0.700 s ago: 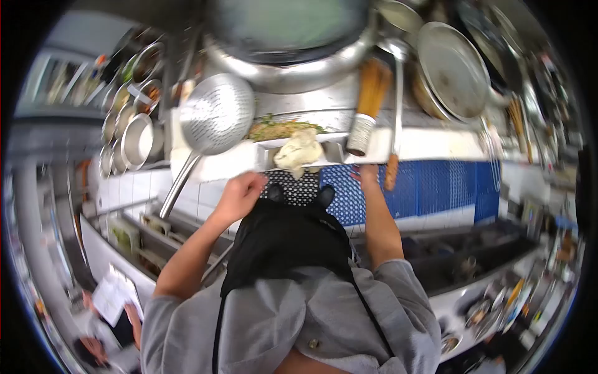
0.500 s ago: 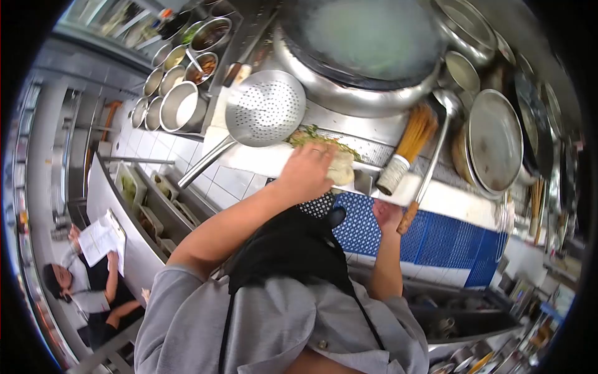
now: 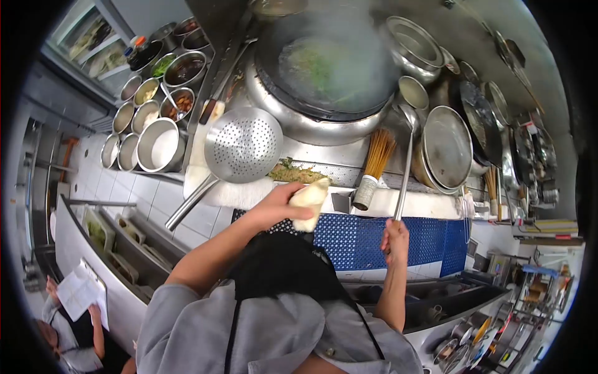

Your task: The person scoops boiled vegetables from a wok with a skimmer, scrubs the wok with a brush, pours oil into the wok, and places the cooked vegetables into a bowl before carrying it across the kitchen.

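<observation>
Left hand (image 3: 283, 206) half-curled; right hand (image 3: 395, 241) fisted

Cloth (image 3: 310, 206) and ladle (image 3: 405, 171), both held.
Cloth: cream, bunched. Ladle: metal, long-handled, bowl end towards twelve o'clock, at the cloth's two o'clock.

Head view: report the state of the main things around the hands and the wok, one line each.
Large round black wok: steaming, green food inside
Crumpled cream cloth: gripped in left hand
Long silvery metal ladle: gripped in right hand
Round perforated silvery metal strainer: unheld, handle pointing near-left
Tan bristle brush with pale wrapped handle: unheld, bristles toward wok
</observation>
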A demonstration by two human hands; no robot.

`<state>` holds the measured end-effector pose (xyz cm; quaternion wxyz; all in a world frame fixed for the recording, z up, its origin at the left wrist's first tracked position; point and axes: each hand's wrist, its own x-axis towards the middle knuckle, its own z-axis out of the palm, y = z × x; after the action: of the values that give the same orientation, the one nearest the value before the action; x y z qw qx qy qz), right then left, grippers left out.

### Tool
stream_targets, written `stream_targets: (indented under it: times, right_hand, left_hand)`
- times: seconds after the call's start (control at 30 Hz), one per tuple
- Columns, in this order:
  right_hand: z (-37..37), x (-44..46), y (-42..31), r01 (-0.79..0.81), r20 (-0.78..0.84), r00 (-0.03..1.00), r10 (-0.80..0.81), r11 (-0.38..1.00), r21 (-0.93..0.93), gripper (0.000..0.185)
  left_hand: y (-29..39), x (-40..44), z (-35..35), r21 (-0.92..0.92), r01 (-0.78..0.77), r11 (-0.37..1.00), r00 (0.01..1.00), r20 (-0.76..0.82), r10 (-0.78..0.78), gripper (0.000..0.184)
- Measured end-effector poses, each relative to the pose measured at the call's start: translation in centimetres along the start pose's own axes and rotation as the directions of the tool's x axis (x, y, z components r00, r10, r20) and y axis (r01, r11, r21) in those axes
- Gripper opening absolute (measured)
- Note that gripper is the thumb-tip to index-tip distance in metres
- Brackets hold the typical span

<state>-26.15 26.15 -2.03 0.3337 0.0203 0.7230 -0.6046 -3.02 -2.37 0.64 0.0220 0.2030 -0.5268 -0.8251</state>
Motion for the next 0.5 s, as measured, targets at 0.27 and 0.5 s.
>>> stream_targets:
  times: [0.27, 0.5]
  right_hand:
    - [6.2, -8.6, 0.2, 0.213, 0.026, 0.977, -0.212, 0.972, -0.103, 0.014]
    - [6.7, -7.1, -15.5, 0.11, 0.269, 0.963, 0.036, 0.855, -0.507, 0.024]
  left_hand:
    - [-4.5, -8.0, -6.1, -0.527, 0.04, 0.849, 0.995, -0.059, -0.083, 0.074]
    - [-3.4, -8.9, -5.9, -0.348, -0.078, 0.934, 0.991, -0.125, 0.037, 0.067]
